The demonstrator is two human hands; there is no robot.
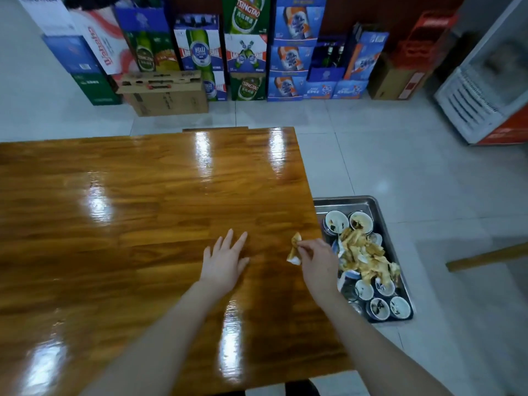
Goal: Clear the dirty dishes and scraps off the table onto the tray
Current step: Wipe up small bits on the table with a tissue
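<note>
My right hand (318, 260) pinches a crumpled, stained napkin (295, 248) just above the glossy wooden table (128, 210), near its right edge. My left hand (225, 257) lies flat on the tabletop with fingers spread, holding nothing. Beside the table's right edge, lower down, stands a metal tray (383, 207). It holds several small dirty bowls (337, 221) and a heap of yellowish scraps and used napkins (363, 252).
Stacked beer cartons (245, 47) and cardboard boxes (168, 92) line the far wall. A white cooler (485, 90) stands at the right. A wooden bench edge (485, 257) juts in at the right over grey floor tiles.
</note>
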